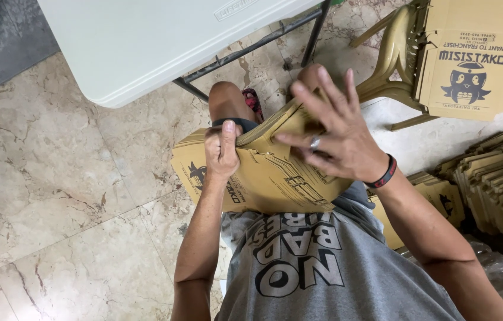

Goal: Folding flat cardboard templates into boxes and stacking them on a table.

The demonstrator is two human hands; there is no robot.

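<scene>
My left hand [222, 151] is clamped on the near edge of a flat die-cut cardboard box blank [263, 172], thumb on top and fingers curled under, pinching the panel hard where it bends. My right hand [334, 134] is spread wide, fingers fanned, with the palm and heel pressing down on the upper right part of the same blank; there's a ring on one finger and a dark wristband [384, 173] just behind it. The blank sits on my lap, over my knees [228, 98], tilted up toward the left hand, with the printed side facing partly down and the slotted flaps showing on top. To do this fold cleanly, I judge the pinch should stay right on the score line while the flat hand holds the other panel steady, so the crease follows the line and doesn't wander into the flaps. Looking outward: a white folding table [144, 41] stands ahead of me on its dark metal legs, over a beige marble-look tile floor [55, 196]. To my right a tan plastic chair [397, 53] carries a stack of printed flat boxes [474, 59], and lower right a heap of more cardboard blanks [498, 178] lies on the floor, just beside my right arm.
</scene>
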